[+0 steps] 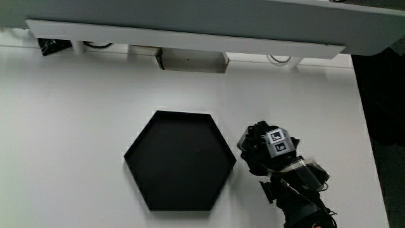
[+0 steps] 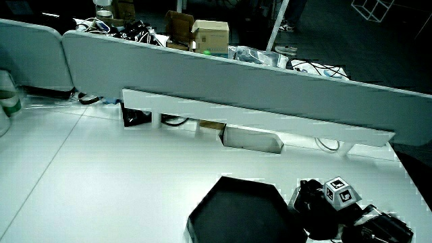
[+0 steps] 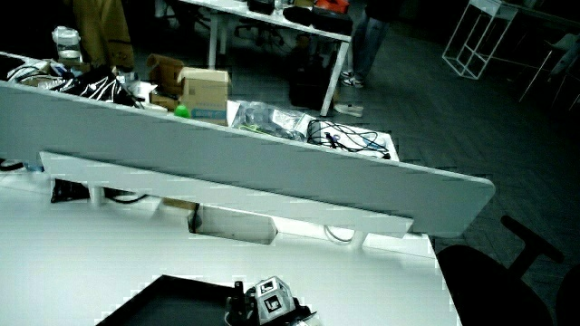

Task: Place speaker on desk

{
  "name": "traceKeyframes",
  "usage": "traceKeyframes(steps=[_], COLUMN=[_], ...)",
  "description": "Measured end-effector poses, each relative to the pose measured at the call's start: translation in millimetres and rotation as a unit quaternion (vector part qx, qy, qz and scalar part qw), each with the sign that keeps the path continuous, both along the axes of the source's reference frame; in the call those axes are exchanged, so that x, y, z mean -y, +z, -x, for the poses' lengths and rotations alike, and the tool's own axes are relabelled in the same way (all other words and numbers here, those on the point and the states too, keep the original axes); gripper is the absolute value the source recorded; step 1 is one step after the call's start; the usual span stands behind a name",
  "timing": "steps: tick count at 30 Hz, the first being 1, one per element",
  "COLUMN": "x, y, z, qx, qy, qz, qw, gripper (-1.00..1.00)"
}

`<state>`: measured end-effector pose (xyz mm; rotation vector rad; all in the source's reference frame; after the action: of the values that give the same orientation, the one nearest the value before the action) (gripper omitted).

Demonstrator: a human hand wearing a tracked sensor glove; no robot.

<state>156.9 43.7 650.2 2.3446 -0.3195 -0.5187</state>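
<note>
The gloved hand (image 1: 261, 151) is low over the white table, right beside one corner of a black hexagonal tray (image 1: 180, 161). The patterned cube (image 1: 278, 140) on its back faces up. The forearm (image 1: 297, 196) runs toward the person. Something dark bulges under the hand, black against the black glove, and I cannot make out a speaker apart from it. Both side views show the hand (image 2: 314, 202) (image 3: 258, 312) next to the tray (image 2: 236, 212) (image 3: 163, 308), with the cube (image 2: 339, 194) (image 3: 272, 299) on top.
A low grey partition (image 1: 190, 35) with a white shelf closes the table's far edge. A small white box (image 1: 192, 61) sits under the shelf. Cables and a black plug (image 1: 49, 46) lie at the partition's foot. The table's side edge (image 1: 366, 133) runs close to the hand.
</note>
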Motion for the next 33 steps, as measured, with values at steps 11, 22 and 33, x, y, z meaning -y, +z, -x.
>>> traceKeyframes(steps=[11,22,33], x=[-17.2,-30.3,-35.3], y=[28.9,55.4,68.1], z=[-57.8,-53.1,-46.8], qx=[-0.041,-0.062,-0.105], qy=[0.084,0.087,0.067], qz=[0.069,0.119,0.154], qw=[0.9933,0.9871,0.9803], gripper=[0.0,0.0,0.0])
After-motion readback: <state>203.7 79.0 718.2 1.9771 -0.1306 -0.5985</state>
